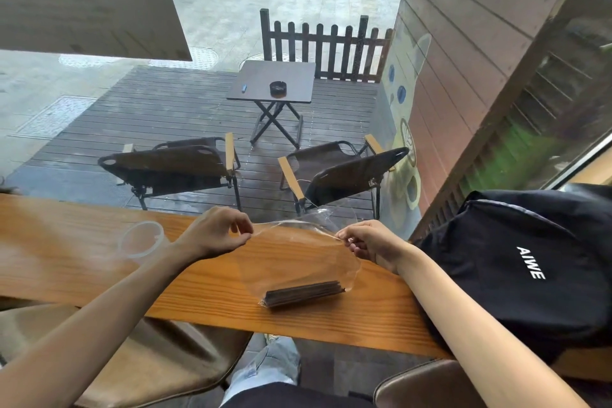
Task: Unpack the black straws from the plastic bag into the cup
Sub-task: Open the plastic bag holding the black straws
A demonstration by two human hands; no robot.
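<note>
A clear plastic bag (299,255) hangs above the wooden counter (82,275), its mouth pulled wide. My left hand (213,232) pinches the left edge of the mouth and my right hand (371,243) pinches the right edge. A bundle of black straws (303,293) lies sideways in the bottom of the bag, near the counter's front edge. A clear plastic cup (142,240) stands upright on the counter, just left of my left wrist.
A black backpack (516,262) lies on the counter right of my right arm. Brown stool seats (159,364) sit below the counter's front edge. Beyond the window are two folding chairs and a small table on a wet deck.
</note>
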